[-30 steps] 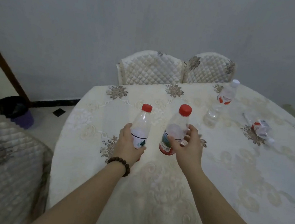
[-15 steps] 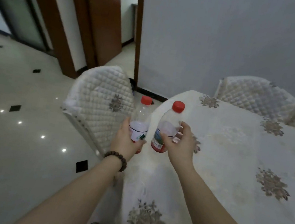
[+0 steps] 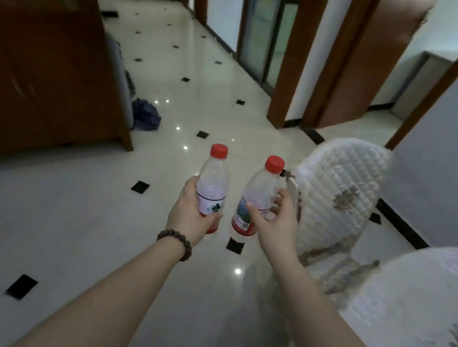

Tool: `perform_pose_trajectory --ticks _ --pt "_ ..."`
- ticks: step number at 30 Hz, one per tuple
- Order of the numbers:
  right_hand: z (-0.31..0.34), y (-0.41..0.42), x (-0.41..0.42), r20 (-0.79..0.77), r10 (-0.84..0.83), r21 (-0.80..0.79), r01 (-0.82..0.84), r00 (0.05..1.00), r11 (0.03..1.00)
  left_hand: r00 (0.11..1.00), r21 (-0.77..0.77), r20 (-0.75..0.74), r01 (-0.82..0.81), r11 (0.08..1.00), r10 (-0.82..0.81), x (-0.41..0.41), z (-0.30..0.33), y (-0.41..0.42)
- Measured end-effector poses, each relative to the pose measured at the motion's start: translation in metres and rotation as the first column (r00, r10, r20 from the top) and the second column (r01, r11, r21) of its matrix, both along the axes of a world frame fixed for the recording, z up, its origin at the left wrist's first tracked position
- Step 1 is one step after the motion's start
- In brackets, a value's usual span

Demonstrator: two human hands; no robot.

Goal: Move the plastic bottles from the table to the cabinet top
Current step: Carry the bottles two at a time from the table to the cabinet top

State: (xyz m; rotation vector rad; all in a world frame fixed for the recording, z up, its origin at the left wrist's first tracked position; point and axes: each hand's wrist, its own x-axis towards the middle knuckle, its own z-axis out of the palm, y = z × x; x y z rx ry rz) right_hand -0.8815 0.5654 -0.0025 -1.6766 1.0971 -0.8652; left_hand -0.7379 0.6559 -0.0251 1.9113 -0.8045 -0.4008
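Above left hand (image 3: 189,216): clear red-capped bottle (image 3: 212,184), white label gripped, print unreadable; right hand (image 3: 275,224) curled round second bottle (image 3: 256,199), contents unclear

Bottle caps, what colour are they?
Both bottle caps are red, clearest in the head view.

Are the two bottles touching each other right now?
Apart. The head view shows floor tile between the left bottle and the right bottle along their whole height. The left hand grips one, the right hand the other.
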Motion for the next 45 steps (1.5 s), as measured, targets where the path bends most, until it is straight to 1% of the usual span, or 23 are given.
perform_pose_trajectory --ticks 5,9,12,17,22,28,33,38,42,45 --pt "-0.002 0.052 0.122 -0.025 0.204 0.012 -0.204 0.979 0.979 0.975 0.026 -0.017 -0.220 0.975 0.221 0.094 -0.004 0.077" --pt "-0.007 0.113 0.226 -0.044 0.368 0.004 -0.368 0.929 0.930 0.920 0.030 -0.054 -0.386 0.922 0.387 0.178 -0.011 0.154" --pt "-0.008 0.164 0.305 -0.052 0.468 0.004 -0.468 0.882 0.884 0.875 0.023 -0.058 -0.480 0.877 0.480 0.241 -0.014 0.214" --pt "-0.009 0.242 0.429 -0.072 0.571 -0.008 -0.573 0.818 0.820 0.800 0.016 -0.040 -0.599 0.801 0.599 0.342 -0.017 0.305" --pt "-0.008 0.288 0.519 -0.095 0.608 -0.013 -0.612 0.788 0.791 0.739 0.016 -0.056 -0.672 0.740 0.672 0.423 -0.014 0.366" --pt "-0.002 0.308 0.612 -0.141 0.651 -0.060 -0.663 0.746 0.746 0.680 0.023 -0.063 -0.731 0.682 0.731 0.504 -0.012 0.395" --pt "-0.015 0.305 0.708 -0.127 0.687 -0.065 -0.697 0.715 0.714 0.639 0.024 -0.035 -0.768 0.640 0.769 0.592 -0.019 0.404" --pt "-0.019 0.282 0.822 -0.114 0.711 -0.059 -0.719 0.694 0.692 0.605 0.019 -0.022 -0.796 0.606 0.796 0.699 -0.022 0.391" --pt "-0.003 0.262 0.920 -0.099 0.731 -0.058 -0.738 0.675 0.673 0.595 -0.017 -0.045 -0.804 0.595 0.803 0.793 -0.003 0.371" --pt "0.010 0.247 0.985 -0.084 0.743 -0.066 -0.748 0.664 0.661 0.599 -0.035 -0.035 -0.801 0.598 0.800 0.856 0.013 0.358"
